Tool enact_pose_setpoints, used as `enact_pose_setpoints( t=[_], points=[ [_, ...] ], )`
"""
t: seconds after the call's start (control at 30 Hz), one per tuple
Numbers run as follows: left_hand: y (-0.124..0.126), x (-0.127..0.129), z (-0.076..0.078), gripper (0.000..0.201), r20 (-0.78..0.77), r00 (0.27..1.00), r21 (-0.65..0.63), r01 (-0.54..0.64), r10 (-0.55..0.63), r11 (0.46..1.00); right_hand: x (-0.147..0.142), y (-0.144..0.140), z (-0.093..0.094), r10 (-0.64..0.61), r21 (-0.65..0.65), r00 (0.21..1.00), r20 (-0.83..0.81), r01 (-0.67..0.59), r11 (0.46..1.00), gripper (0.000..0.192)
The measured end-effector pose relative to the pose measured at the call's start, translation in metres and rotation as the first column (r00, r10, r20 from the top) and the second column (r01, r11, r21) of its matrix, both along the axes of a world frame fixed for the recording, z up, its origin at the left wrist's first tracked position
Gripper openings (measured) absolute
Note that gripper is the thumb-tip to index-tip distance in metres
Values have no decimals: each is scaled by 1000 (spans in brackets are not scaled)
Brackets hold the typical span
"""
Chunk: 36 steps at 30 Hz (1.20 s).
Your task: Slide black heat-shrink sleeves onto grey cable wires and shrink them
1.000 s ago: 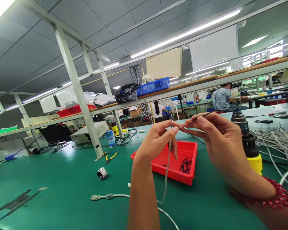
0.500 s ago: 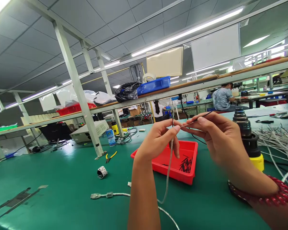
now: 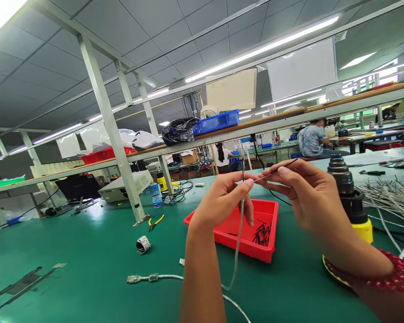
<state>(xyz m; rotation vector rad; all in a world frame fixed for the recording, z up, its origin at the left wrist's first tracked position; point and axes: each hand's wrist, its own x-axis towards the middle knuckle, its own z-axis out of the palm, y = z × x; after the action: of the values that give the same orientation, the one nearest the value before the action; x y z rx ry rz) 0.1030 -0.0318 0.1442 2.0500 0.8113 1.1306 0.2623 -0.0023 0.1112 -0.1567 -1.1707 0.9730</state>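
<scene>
My left hand (image 3: 218, 199) pinches the upper end of a grey shielded USB cable (image 3: 237, 242), with thin wires coming out at its fingertips. The cable hangs down to the bench, where a USB plug (image 3: 133, 279) lies at the left. In my right hand (image 3: 311, 193), between thumb and fingers, is a thin black tube (image 3: 289, 164). A fine wire runs between the two sets of fingertips; whether it sits inside the tube cannot be made out. Below both hands, a red tray (image 3: 245, 249) holds several short black tubes (image 3: 263, 234).
A yellow and black heat gun (image 3: 343, 197) stands upright beside my right hand. Grey cables (image 3: 387, 197) pile at the right. Yellow-handled pliers (image 3: 155, 221), a tape roll (image 3: 143, 245) and a blue can (image 3: 155, 195) stand or lie left. A shelf (image 3: 283, 119) crosses above; people sit farther back.
The view has shifted very slightly. Both hands keep their pinches almost in place, and the black tube has tilted a little in the right fingers.
</scene>
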Motion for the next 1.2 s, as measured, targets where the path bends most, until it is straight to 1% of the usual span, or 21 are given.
enact_pose_setpoints(
  t=[0.1,0.27,0.4,0.57,0.63,0.73,0.83,0.97,1.1,1.2],
  points=[
    [0,-1,0,31,4,1000,5,3,-3,1000,1,0,0,13,-15,1000,17,-12,1000,11],
    [0,-2,-1,31,11,1000,1,24,-24,1000,0,1,1,63,-66,997,-48,-66,996,13],
    [-1,-1,0,30,17,1000,-21,25,-24,999,-1,3,0,64,-51,997,-48,-66,997,12],
    [-2,-1,1,29,34,998,-27,55,-54,998,-2,2,0,60,-49,997,-48,-62,997,11],
    [-2,-2,1,28,40,997,-22,63,-62,998,-1,-1,2,34,-58,999,-10,-34,998,11],
    [-2,-3,0,27,51,995,-16,84,-83,996,3,-3,3,-41,-60,996,75,46,997,11],
    [-2,-3,0,26,67,992,-16,108,-106,994,6,-5,5,-77,-39,986,146,84,996,7],
    [-1,-2,0,27,63,992,3,106,-106,994,6,-7,7,-97,-37,978,187,105,994,5],
    [-1,-3,0,28,41,995,28,95,-96,995,6,-5,7,-82,-52,978,193,93,994,7],
    [-1,-4,-1,29,41,995,32,86,-87,996,8,-1,5,-63,-33,976,209,72,997,6]
  ],
)
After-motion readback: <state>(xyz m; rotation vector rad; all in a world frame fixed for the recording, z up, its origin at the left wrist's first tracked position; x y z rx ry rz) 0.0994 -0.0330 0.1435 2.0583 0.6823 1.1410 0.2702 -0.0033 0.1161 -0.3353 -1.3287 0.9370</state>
